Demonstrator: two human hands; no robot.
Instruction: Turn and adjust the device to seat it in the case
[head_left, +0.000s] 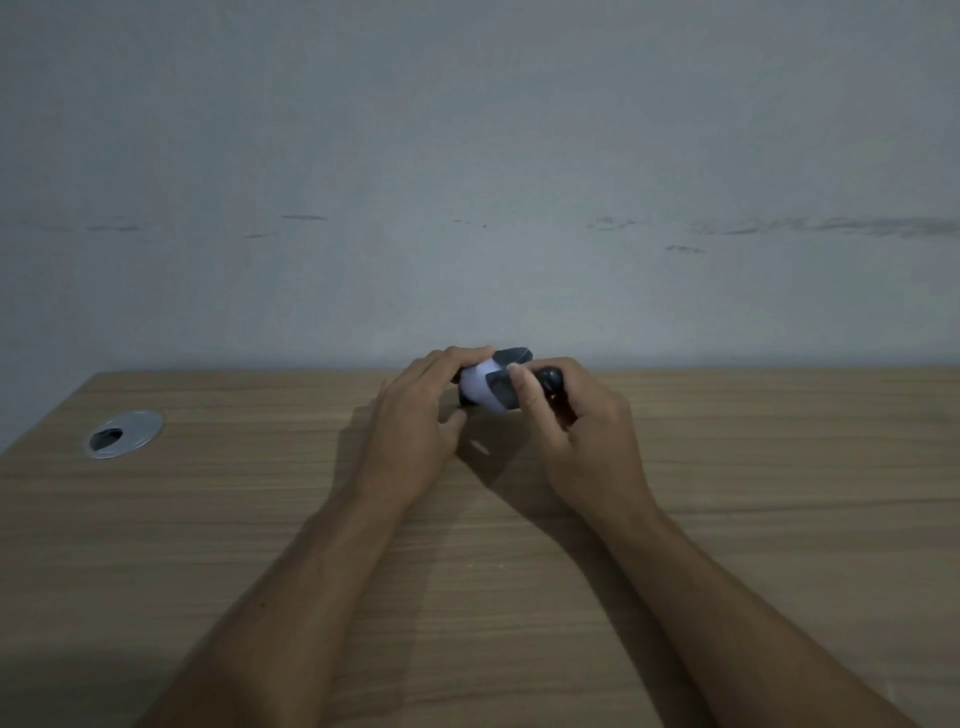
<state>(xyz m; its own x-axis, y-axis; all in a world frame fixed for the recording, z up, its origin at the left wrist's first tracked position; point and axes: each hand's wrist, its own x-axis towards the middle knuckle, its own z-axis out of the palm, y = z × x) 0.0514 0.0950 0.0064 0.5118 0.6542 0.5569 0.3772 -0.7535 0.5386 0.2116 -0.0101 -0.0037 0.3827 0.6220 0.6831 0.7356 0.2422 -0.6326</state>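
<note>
a: where's the ball (480, 391) against your hands?
b: it sits between them, low over the far edge of the desk (727, 493). your left hand (415, 410) curls over its left side, fingers on top, thumb below.
a: and your right hand (576, 421)?
b: it's clamped on a dark tool (549, 379), thumb pressing the ball's dark patch. the grommet (123, 434) lies well apart, far left.

No readable text, label, brand, number or sign on any surface here.
</note>
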